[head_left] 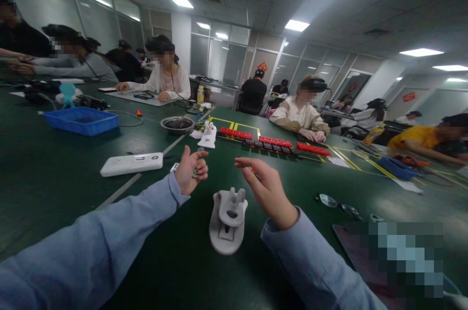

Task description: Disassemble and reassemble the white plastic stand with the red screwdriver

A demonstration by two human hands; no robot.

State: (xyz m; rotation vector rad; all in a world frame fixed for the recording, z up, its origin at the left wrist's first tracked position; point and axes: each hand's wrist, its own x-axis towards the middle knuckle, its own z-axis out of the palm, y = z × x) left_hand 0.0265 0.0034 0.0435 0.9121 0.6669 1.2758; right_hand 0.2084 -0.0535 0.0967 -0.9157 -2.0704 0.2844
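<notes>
My left hand (190, 171) is raised above the table, thumb and index finger extended. Its other fingers curl round a small round greyish piece (195, 172), mostly hidden by them. To the right hovers my right hand (268, 193), its fingers stretched out towards the left hand and its thumb below them. A small red bit (253, 170) shows at the gap by that thumb; whether the hand touches it I cannot tell. Between my forearms a light grey plastic stand (227, 224) with a rounded base and hinge lugs rests on the green table (175, 261), touched by neither hand.
A white oblong case (132, 164) lies left, with a blue tray (82, 121) and metal bowl (177, 125) beyond. Ahead are a white clip-like part (208, 135) and red strips (275, 141). Glasses (338, 205) and a phone (360, 256) lie right. People sit around.
</notes>
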